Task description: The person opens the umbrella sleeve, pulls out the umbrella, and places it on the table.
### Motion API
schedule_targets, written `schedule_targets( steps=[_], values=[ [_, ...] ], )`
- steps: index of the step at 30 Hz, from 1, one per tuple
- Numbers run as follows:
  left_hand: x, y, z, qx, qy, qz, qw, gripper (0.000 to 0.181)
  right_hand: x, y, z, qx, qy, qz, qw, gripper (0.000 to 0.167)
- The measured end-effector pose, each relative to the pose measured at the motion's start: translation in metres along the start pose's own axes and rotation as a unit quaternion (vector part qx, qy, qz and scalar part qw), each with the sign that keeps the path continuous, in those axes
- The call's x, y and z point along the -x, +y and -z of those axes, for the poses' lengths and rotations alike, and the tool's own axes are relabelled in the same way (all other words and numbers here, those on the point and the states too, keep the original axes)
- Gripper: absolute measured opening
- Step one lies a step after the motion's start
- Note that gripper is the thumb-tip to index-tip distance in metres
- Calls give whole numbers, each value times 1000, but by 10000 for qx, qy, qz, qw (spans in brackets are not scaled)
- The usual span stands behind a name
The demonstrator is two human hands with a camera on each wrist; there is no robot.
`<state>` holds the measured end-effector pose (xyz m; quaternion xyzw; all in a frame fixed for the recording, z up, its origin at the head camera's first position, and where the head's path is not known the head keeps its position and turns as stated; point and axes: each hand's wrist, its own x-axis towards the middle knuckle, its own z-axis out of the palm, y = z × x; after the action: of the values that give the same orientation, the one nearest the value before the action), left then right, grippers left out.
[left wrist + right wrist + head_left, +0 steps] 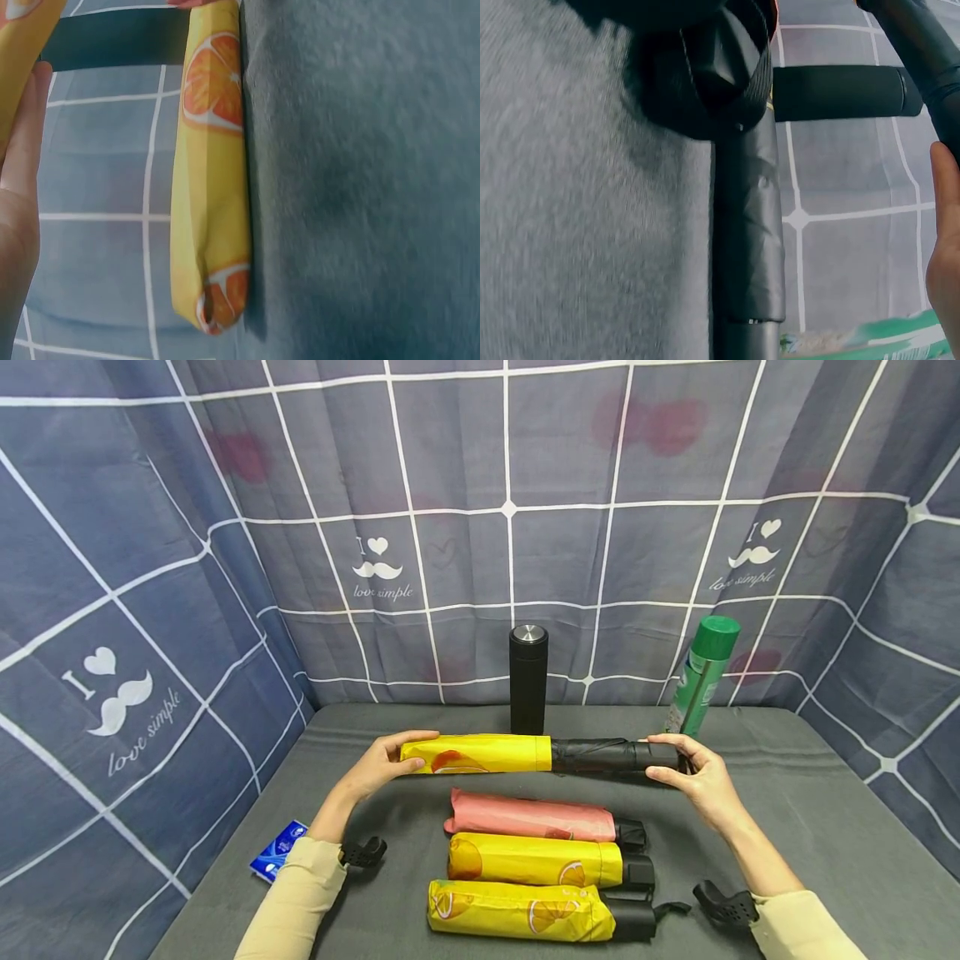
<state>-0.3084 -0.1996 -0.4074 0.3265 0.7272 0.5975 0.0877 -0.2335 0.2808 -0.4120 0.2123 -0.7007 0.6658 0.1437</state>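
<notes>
Held level across the table is a folded black umbrella [596,755] whose left part sits in a yellow, fruit-printed sleeve [487,753]. My left hand [381,768] grips the sleeved end between thumb and fingers. At the other end, my right hand [703,779] pinches the black handle end. Nearer to me lie a pink sleeved umbrella [528,815], a yellow sleeved umbrella [536,860] and a front yellow sleeved umbrella [517,912], their dark handles pointing right. In the right wrist view, a black shaft [750,225] lies low; I cannot tell which umbrella it belongs to.
A black flask [528,681] stands upright behind the held umbrella. A green spray can [701,677] is at the back right. On the left, a blue packet [279,852] lies beside my sleeve. Gridded curtains [450,552] enclose the grey table [397,827].
</notes>
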Motion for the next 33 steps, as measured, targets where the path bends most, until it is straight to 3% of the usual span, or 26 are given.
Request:
schedule_targets(
  steps=[9, 13, 23, 33],
  values=[
    [14, -4, 17, -165, 249, 43, 9995, 44, 4, 9, 18, -253, -34, 84, 9996, 41],
    [21, -8, 25, -247, 379, 101, 9989, 44, 7, 26, 33, -486, -170, 182, 9985, 44],
    [28, -17, 33, -141, 676, 255, 9973, 44, 14, 13, 42, 358, 216, -361, 9985, 41],
    [32, -29, 32, -323, 748, 475, 9955, 45, 26, 23, 55, 1104, 368, -822, 9898, 41]
  ],
)
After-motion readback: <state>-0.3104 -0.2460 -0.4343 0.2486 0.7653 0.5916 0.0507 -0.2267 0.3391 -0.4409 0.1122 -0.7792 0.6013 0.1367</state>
